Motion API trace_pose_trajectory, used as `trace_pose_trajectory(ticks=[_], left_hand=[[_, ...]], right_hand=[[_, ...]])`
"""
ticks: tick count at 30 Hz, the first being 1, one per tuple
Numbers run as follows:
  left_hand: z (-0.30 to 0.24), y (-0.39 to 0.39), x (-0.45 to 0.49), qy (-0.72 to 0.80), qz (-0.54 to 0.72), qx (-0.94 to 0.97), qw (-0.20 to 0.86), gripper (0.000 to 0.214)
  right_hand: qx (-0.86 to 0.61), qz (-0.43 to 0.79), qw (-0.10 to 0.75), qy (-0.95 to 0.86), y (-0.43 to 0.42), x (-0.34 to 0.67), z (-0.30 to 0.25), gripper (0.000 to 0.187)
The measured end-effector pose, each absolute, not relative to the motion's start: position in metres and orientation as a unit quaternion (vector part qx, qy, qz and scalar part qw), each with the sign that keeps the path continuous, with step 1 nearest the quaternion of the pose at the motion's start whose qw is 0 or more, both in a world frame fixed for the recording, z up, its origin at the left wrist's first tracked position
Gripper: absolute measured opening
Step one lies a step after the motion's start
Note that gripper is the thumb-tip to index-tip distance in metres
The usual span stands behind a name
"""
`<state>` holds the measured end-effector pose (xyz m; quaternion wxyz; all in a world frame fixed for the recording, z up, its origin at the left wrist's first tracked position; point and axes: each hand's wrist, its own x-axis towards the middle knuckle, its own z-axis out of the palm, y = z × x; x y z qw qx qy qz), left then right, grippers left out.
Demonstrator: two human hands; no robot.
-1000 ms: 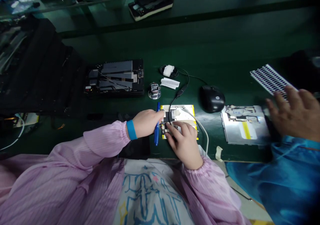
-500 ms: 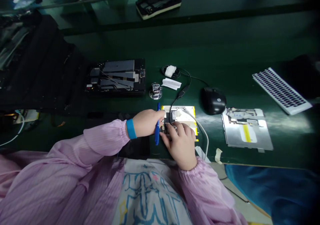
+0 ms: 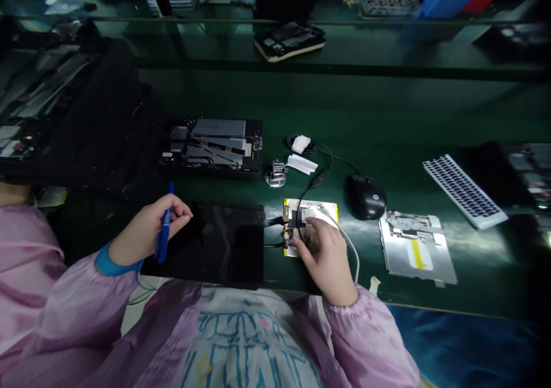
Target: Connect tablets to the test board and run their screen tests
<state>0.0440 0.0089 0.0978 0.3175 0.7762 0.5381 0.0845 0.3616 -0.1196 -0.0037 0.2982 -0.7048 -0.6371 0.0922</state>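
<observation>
Thin, fragile foil-taped module (image 3: 318, 207) on the bench (image 3: 387, 112) beside a black tablet panel (image 3: 224, 244), safest held by its edges, right grip (image 3: 322, 262) resting open on it, left grip (image 3: 142, 233) closed around a blue pen (image 3: 163, 241).

The pen (image 3: 163, 237) is blue, the sleeve (image 3: 370, 342) lilac-striped (the wristband (image 3: 112, 260) blue too).

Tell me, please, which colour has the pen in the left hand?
Blue; the pen in the left hand shows best in the head view.
</observation>
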Motion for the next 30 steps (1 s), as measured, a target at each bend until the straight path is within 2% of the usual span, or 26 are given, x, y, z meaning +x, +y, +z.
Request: trace_pose_trajectory(ticks=[7,11,14,19,25,30], left_hand=[[0.071,0.003,0.016,0.599,0.106,0.77,0.191,0.018],[0.062,0.005,0.009,0.617,0.098,0.76,0.176,0.019],[0.06,0.008,0.005,0.63,0.096,0.752,0.169,0.02],[0.062,0.013,0.004,0.646,0.089,0.742,0.155,0.022],[0.064,0.016,0.005,0.659,0.096,0.729,0.162,0.025],[0.065,0.018,0.006,0.662,0.118,0.721,0.169,0.028]], right_hand=[[-0.74,0.028,0.241,-0.627,-0.098,0.364,-0.012,0.048],[-0.741,0.042,0.254,-0.62,-0.099,0.363,-0.012,0.04],[-0.742,0.088,0.264,-0.61,-0.103,0.366,-0.014,0.045],[-0.75,0.1,0.229,-0.612,-0.103,0.366,-0.015,0.057],[-0.774,0.107,0.156,-0.604,-0.097,0.359,-0.009,0.052],[-0.788,0.112,0.159,-0.584,-0.095,0.354,-0.011,0.053]])
